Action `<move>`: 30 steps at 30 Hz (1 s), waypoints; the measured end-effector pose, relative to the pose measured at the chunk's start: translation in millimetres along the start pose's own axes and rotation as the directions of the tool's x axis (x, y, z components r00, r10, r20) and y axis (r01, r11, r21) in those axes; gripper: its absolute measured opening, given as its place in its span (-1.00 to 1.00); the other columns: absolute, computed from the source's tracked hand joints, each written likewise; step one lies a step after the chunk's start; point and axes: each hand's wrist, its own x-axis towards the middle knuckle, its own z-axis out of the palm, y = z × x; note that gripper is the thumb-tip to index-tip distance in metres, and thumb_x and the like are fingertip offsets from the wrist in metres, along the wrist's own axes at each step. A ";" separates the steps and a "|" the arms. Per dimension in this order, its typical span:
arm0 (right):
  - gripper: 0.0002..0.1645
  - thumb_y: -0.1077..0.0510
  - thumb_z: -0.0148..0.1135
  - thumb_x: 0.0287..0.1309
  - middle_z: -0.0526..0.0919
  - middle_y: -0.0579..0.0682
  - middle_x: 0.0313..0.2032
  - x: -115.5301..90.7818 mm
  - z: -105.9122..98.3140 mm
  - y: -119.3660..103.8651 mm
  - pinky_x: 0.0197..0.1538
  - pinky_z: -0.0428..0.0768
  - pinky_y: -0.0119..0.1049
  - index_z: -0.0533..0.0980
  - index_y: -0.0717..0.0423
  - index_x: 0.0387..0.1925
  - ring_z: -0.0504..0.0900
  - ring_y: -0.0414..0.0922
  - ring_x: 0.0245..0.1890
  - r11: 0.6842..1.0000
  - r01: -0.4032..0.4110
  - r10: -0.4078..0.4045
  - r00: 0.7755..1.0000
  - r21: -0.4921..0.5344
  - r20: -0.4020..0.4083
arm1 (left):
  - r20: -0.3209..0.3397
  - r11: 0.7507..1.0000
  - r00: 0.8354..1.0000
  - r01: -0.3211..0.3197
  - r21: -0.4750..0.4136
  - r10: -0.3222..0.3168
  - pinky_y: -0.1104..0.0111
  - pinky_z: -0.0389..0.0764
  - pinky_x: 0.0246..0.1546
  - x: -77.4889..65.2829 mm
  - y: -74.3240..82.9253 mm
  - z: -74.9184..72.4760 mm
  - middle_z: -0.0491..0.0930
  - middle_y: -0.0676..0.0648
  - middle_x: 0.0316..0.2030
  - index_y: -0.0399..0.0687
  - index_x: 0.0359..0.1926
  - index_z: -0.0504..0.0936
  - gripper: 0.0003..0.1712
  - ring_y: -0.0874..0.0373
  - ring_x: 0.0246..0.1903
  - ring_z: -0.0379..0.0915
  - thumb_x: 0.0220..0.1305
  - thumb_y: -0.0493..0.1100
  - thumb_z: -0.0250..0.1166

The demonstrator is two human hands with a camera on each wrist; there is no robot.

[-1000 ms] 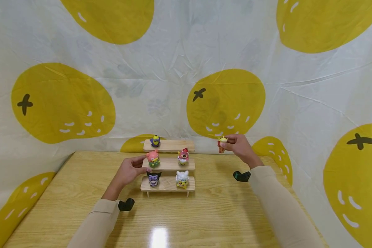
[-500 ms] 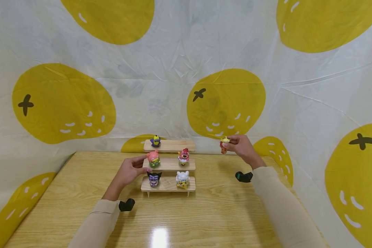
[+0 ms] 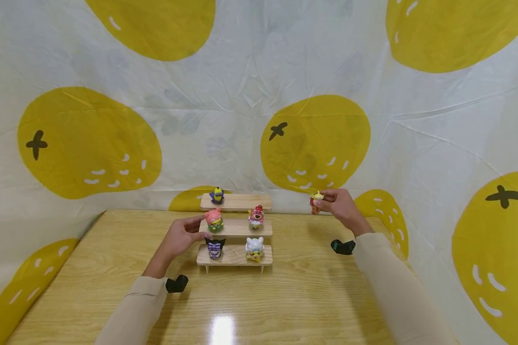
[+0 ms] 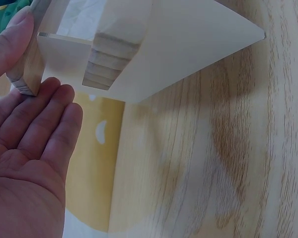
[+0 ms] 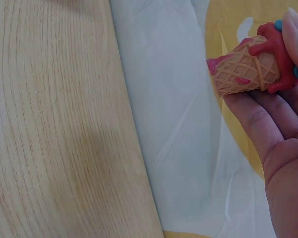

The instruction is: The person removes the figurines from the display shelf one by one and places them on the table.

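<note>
My left hand (image 3: 180, 238) pinches the left end of the middle step of a three-step wooden display stand (image 3: 237, 228). In the left wrist view its thumb (image 4: 12, 42) lies on top of the board and the fingers reach under it. My right hand (image 3: 340, 209) holds a small ice-cream-cone figurine (image 3: 316, 203) up off the table, to the right of the stand. The right wrist view shows the figurine's waffle cone (image 5: 246, 67) with red drips and blue bits; the thumb covers its upper part.
On the stand are a yellow-and-purple figurine (image 3: 217, 195), a pink one (image 3: 214, 220), a strawberry-topped bear (image 3: 256, 218), a black-and-purple one (image 3: 215, 248) and a white-hooded one (image 3: 254, 249). The wooden table (image 3: 259, 306) meets a fruit-patterned cloth (image 3: 224, 134) behind and at the sides.
My right hand has drifted slightly right with the ice-cream-cone figurine. The left hand and the stand have stayed in place.
</note>
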 end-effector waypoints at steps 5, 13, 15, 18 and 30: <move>-0.25 0.12 0.26 0.48 0.63 0.45 0.20 -2.3 0.0 2.2 0.28 0.68 0.04 0.27 0.45 0.49 0.74 0.14 0.14 1.000 -0.022 0.022 1.000 -0.012 0.005 | 0.002 1.000 1.000 -0.007 -0.021 0.007 0.16 0.73 0.17 0.1 0.5 0.1 0.56 -0.31 0.33 -0.17 0.43 0.52 -0.29 -0.20 0.28 0.59 0.30 -0.16 0.50; -0.25 0.16 0.23 0.49 0.59 0.49 0.23 -4.3 -2.2 5.7 0.24 0.72 -0.04 0.23 0.47 0.51 0.73 0.17 0.15 1.000 -0.024 0.024 1.000 -0.005 0.003 | 0.001 1.000 1.000 0.001 -0.010 -0.001 0.08 0.70 0.22 -0.5 1.4 -0.1 0.55 -0.30 0.35 -0.16 0.44 0.51 -0.27 -0.19 0.30 0.58 0.30 -0.12 0.51; -0.27 0.16 0.23 0.49 0.61 0.48 0.22 -4.5 -2.4 6.8 0.22 0.73 -0.07 0.25 0.46 0.49 0.76 0.11 0.11 1.000 -0.016 0.016 1.000 -0.004 0.003 | 0.001 1.000 1.000 0.006 -0.006 -0.006 0.06 0.69 0.23 -0.6 1.3 -0.5 0.55 -0.30 0.35 -0.17 0.44 0.50 -0.26 -0.19 0.30 0.57 0.30 -0.11 0.51; -0.31 0.16 0.26 0.47 0.65 0.45 0.18 -4.1 -2.1 8.7 0.18 0.76 -0.13 0.33 0.44 0.45 0.79 0.00 0.04 1.000 -0.008 0.008 1.000 0.002 -0.002 | 0.001 1.000 1.000 0.009 -0.009 -0.009 0.05 0.69 0.24 -0.5 0.9 -1.0 0.55 -0.30 0.35 -0.17 0.44 0.50 -0.26 -0.19 0.31 0.57 0.29 -0.11 0.51; -0.32 0.12 0.26 0.47 0.67 0.40 0.17 -3.1 -4.7 14.8 0.20 0.75 -0.13 0.35 0.41 0.45 0.78 -0.18 -0.04 1.000 -0.015 0.015 1.000 -0.001 0.004 | 0.001 1.000 1.000 0.010 0.008 -0.010 0.06 0.70 0.23 -0.1 1.7 -0.4 0.56 -0.32 0.33 -0.21 0.44 0.49 -0.25 -0.20 0.30 0.58 0.29 -0.10 0.51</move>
